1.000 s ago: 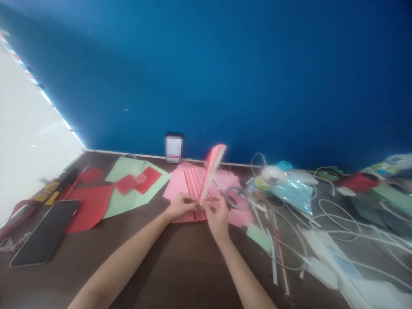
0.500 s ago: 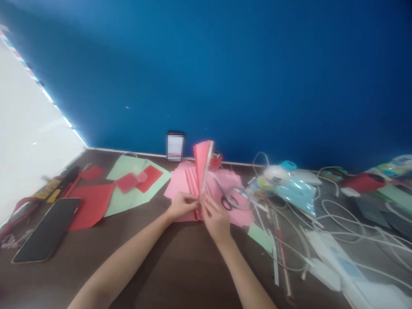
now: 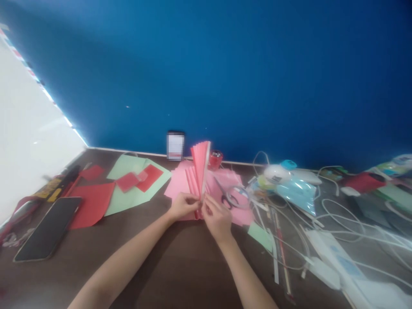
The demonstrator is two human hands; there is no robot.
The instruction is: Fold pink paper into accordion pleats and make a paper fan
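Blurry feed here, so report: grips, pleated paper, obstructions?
Left grip, right grip: both pinching base of pleated paper. Top fanned. Scissors near right grip, apparently not blocking.

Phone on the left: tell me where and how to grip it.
The phone is probably best pinched across its long edges at the near end, from the near side: it lies flat, that end away from the red sheet beside its far part.

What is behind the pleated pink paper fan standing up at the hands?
Flat pink paper sheets lie behind the pleated pink paper fan; a shiny red object shows past its right edge, with the blue wall beyond. Whatever the fan directly covers cannot be seen.
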